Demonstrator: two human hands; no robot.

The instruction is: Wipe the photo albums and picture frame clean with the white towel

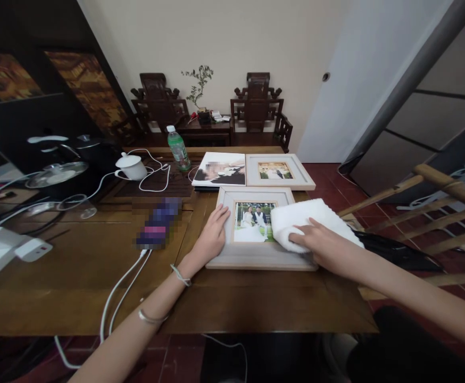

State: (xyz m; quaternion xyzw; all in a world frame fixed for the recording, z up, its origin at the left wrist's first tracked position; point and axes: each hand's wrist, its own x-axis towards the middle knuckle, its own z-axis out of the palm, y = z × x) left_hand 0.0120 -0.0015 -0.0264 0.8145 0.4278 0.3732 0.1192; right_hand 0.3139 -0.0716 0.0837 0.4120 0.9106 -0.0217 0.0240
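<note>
The right hand (321,242) has its grip closed on a bunched white cloth (310,210), some of its fingers lost in the folds. The cloth lies over the right side of a pale picture frame (256,253), hiding that border and the right edge of the photo. The left hand (215,234) lies over the frame's left edge; its thumb is hard to make out, so I cannot tell whether that grip pinches the frame or only rests there. The left forearm is cut off at the bottom, the right one at the side.

The frame lies flat on the desk (272,303), near its right end. Close behind it sit a photo panel (220,159), partly pixelated, and a second frame (298,174); whether they touch the front one is unclear. A strip of wood gives room between the frame and the desk's near edge, with more leftward up to a pixelated object (158,226) and its white cable (110,290). On the right, the cloth and forearm cover part of the desk's edge; wooden rails (428,186) stand beyond.
</note>
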